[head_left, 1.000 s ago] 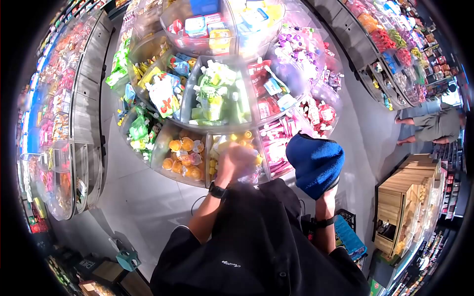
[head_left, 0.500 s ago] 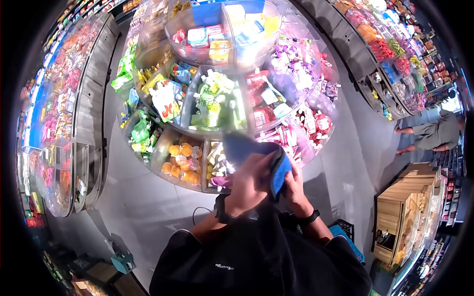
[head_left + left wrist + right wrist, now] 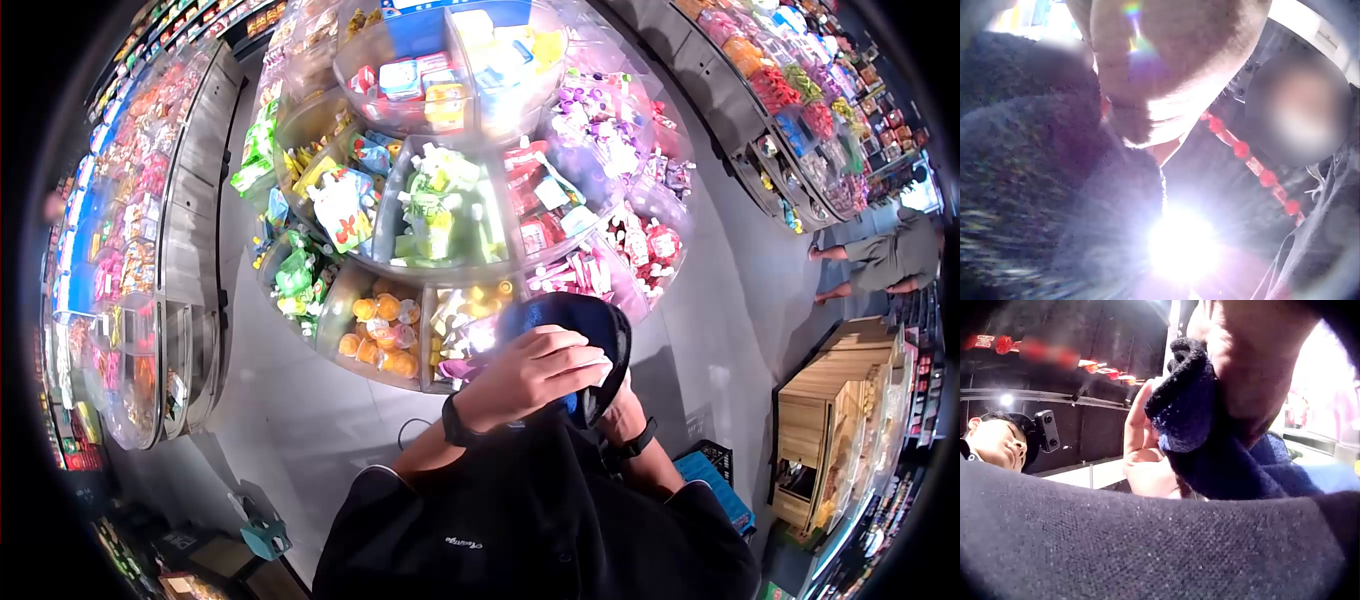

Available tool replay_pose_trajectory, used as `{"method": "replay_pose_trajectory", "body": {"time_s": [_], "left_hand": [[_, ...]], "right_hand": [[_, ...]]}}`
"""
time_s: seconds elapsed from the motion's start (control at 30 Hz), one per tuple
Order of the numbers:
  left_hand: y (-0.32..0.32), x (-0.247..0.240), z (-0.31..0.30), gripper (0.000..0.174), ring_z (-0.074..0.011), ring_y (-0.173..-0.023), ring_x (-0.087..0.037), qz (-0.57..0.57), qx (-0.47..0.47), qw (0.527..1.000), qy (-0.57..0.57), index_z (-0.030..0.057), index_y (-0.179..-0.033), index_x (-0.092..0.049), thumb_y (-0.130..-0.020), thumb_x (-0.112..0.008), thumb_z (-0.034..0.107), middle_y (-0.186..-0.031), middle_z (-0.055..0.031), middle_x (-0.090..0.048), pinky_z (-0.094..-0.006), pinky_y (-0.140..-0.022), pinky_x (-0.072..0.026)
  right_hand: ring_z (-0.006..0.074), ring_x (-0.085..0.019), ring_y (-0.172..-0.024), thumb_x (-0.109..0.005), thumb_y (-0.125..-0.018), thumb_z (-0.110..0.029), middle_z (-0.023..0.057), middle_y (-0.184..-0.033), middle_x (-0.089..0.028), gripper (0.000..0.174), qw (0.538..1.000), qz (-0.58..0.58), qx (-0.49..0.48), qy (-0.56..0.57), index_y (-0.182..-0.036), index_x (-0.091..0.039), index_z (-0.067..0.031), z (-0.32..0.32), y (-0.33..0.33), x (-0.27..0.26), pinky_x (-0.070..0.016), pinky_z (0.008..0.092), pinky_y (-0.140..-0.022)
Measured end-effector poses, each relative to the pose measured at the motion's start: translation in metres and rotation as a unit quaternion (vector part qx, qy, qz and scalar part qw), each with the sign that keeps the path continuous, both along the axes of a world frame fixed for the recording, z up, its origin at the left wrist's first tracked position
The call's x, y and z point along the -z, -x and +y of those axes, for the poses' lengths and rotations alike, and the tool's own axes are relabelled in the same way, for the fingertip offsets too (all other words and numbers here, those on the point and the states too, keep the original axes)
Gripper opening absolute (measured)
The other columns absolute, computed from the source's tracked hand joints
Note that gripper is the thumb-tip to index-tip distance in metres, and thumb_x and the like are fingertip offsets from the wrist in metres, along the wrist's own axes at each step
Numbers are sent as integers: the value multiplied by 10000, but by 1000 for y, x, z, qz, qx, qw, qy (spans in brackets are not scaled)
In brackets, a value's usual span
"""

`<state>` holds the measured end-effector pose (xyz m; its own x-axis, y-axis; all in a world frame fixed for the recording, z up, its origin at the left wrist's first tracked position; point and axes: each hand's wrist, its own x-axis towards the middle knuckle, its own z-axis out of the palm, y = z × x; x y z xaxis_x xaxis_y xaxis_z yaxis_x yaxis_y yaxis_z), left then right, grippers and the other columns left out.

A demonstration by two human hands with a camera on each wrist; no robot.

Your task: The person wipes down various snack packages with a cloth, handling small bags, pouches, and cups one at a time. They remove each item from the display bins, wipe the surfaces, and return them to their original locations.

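A blue cloth (image 3: 565,312) with a dark edge is bunched up in front of the person's chest. The left hand (image 3: 530,375) lies over it from the left, fingers curled onto the fabric. Lower and to the right, the right hand (image 3: 625,412) grips the same cloth, its fingers mostly hidden behind it. In the right wrist view, the folded cloth (image 3: 1188,428) hangs from the right hand (image 3: 1250,356), and fingers of the left hand (image 3: 1147,472) show beside it. Glare washes out much of the left wrist view around the left hand (image 3: 1166,69).
Just beyond the hands stands a tiered round display with clear bins: orange jelly cups (image 3: 385,335), green pouches (image 3: 440,200), pink sticks (image 3: 575,275). Shelving (image 3: 190,230) runs along the left. A wooden cabinet (image 3: 825,430) and a blue basket (image 3: 715,485) are at the right; another person (image 3: 885,255) stands beyond.
The left hand has left the bin at the display's front and come to the cloth. The right hand has brought the cloth left, to the middle, where both hands have turned and bunched it.
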<state>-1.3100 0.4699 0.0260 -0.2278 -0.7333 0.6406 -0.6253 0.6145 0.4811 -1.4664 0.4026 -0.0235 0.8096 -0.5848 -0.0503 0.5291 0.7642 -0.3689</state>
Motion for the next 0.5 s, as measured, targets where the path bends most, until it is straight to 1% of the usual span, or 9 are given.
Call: {"method": "replay_pose_trajectory", "body": {"time_s": [0.03,0.07,0.13,0.17,0.27,0.37,0.4,0.47,0.5], "left_hand": [[0,4,0,249,-178,-1036,-556,-1,-2,1000,6,108,-1066,-652,-818,-628,122,-1111,-5,-591,-333,-883,-449],[0,7,1,253,-191,-1039,-554,-1,-3,1000,12,107,-1067,-652,-816,-641,132,-1113,-7,-589,-346,-886,-447],[3,10,10,322,-262,-1040,-546,49,-18,998,-33,87,-1081,-639,-790,-709,206,-1140,-55,-575,-389,-887,-435],[4,13,12,440,-315,-1028,-541,90,-37,995,-29,59,-1128,-601,-765,-753,256,-1149,-116,-561,-406,-876,-430],[18,31,19,525,-330,-986,-535,178,-193,964,-31,-43,-1144,-528,-773,-758,248,-1065,-168,-548,-381,-873,-447],[26,35,18,524,-204,-939,-566,388,-48,896,-210,-15,-1232,-462,-828,-718,200,-1097,-124,-560,-323,-821,-470],[32,29,19,533,-142,-965,-559,571,50,763,-300,4,-1287,-430,-842,-698,122,-1135,-87,-559,-289,-822,-470],[29,19,12,559,-168,-1052,-552,533,27,783,-320,-19,-1298,-427,-832,-714,98,-1150,-102,-567,-314,-883,-459],[27,16,9,572,-182,-1096,-548,514,15,792,-330,-30,-1303,-425,-827,-721,86,-1157,-109,-572,-326,-913,-454]], "right_hand": [[212,-582,-1055,-374,-991,-116,143,-1187,-567,327,994,-56,2,-91,-1272,-473,20,5,-4,-7,-495,305,-925],[213,-599,-1019,-388,-989,-104,153,-1165,-578,314,996,-22,38,-76,-1257,-480,32,7,-3,-2,-515,300,-887],[189,-607,-979,-450,-970,-123,127,-1144,-591,315,983,105,39,144,-1246,-492,22,3,3,-4,-523,284,-846],[181,-610,-967,-481,-958,-123,119,-1130,-599,320,931,232,61,276,-1246,-495,15,3,5,-11,-526,278,-831],[185,-644,-879,-520,-926,-94,101,-1021,-636,323,977,176,115,26,-1242,-501,-29,-3,10,-7,-540,292,-771],[139,-607,-858,-525,-918,-96,87,-1022,-622,212,905,287,262,174,-1121,-531,-32,3,2,-27,-506,260,-762],[125,-585,-873,-521,-921,-96,83,-1027,-612,214,857,330,275,284,-1124,-521,-30,3,4,-28,-490,257,-775],[106,-542,-904,-514,-928,-104,80,-1041,-585,241,756,359,305,455,-1154,-490,-25,1,5,-26,-455,261,-808],[113,-544,-916,-506,-933,-111,83,-1049,-584,251,781,342,309,422,-1168,-484,-25,2,4,-24,-455,266,-815]]}}
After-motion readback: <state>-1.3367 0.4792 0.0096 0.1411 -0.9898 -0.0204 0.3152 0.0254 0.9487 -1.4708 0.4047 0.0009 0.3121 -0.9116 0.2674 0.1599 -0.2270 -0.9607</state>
